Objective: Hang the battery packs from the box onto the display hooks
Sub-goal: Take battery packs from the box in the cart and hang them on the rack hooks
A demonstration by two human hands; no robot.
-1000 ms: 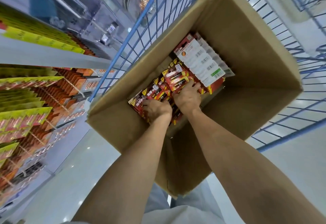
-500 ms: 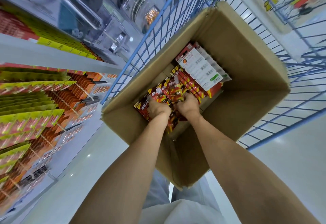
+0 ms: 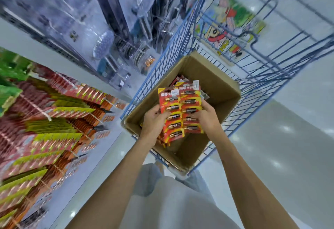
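Above the open box (image 3: 223, 88) in the blue wire cart (image 3: 162, 66), the left hand (image 3: 153, 122) and right hand (image 3: 206, 118) each clamp one side of a stack of battery packs (image 3: 180, 113), likely to square the cards together before carrying them to the display hooks (image 3: 101, 126) at left.

Both hands were deep in the box (image 3: 219, 81) 1 s ago, pressing on the stack. Now they're raised over its opening. Left hand (image 3: 153, 120) grips the left edge of a bundle of battery packs (image 3: 180, 113) and right hand (image 3: 207, 118) grips the right edge. Bundle is lifted off the rest & faces up in 2 columns. View is now blurred, w/ box looking farther off.
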